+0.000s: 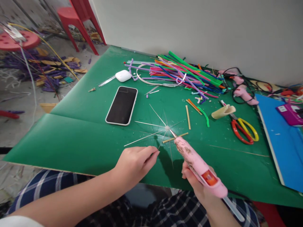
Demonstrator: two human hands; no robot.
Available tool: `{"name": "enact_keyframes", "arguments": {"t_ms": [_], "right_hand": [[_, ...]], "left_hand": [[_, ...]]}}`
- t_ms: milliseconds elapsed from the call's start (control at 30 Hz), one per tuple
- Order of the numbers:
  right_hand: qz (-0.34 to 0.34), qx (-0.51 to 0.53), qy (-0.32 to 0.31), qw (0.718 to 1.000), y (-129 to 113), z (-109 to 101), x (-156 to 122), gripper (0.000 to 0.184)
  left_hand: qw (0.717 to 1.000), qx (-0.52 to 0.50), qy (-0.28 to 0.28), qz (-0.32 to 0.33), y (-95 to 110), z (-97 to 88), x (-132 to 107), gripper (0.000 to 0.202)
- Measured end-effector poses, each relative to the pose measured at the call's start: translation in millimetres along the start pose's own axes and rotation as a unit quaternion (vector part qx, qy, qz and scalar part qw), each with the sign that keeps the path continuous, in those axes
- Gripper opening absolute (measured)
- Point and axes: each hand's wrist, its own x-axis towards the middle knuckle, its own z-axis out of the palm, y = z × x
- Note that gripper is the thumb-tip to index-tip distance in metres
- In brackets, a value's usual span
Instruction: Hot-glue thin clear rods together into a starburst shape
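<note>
My right hand is wrapped round a pink hot glue gun, and a clear glue stick juts from its back end. The gun's metal nozzle meets the whitish hub of a star of thin wires, which fan out in several directions above the green table. Thumb and forefinger of my left hand pinch one of these wires near its lower end. Close behind the nozzle, a thin tan stick lies on the table.
A phone and a white earbud case lie left of the wires. Colourful pipe cleaners are heaped at the back. Scissors, a bamboo-like tube and a blue board are on the right.
</note>
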Motion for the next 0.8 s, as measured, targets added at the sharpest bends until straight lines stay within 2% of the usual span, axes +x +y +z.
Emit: {"name": "enact_keyframes", "arguments": {"t_ms": [133,367,800], "right_hand": [[-0.004,0.003,-0.003,1.000,2,0,0,0.026],[-0.005,-0.005,-0.023,1.000,-8,-2,3,0.023],[-0.020,-0.030,-0.013,0.999,-7,-2,3,0.026]], "left_hand": [[1.000,-0.003,-0.003,-0.004,0,0.0,0,0.013],[1.000,0.005,-0.004,-0.001,0,-0.4,0,0.015],[1.000,0.006,-0.006,-0.005,1,-0.6,1,0.015]]}}
